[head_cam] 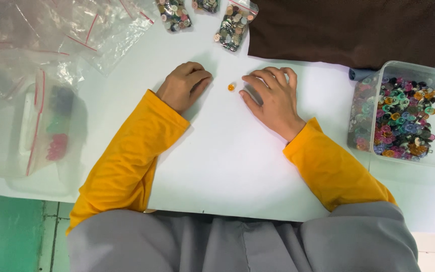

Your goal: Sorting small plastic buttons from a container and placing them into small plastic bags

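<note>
A small orange button (231, 87) lies alone on the white table (227, 161), between my two hands. My left hand (183, 85) rests on the table just left of it, fingers curled into a loose fist with nothing visible in it. My right hand (272, 98) lies flat just right of the button, fingers spread slightly and pointing toward it, not touching it. Both arms wear yellow sleeves.
A clear plastic box (429, 151) full of many coloured buttons stands at the right. Small bags of buttons (233, 25) lie at the far edge. Empty zip bags (66, 30) and a clear lidded box (41, 131) sit at the left. A dark brown cloth (348, 30) covers the far right.
</note>
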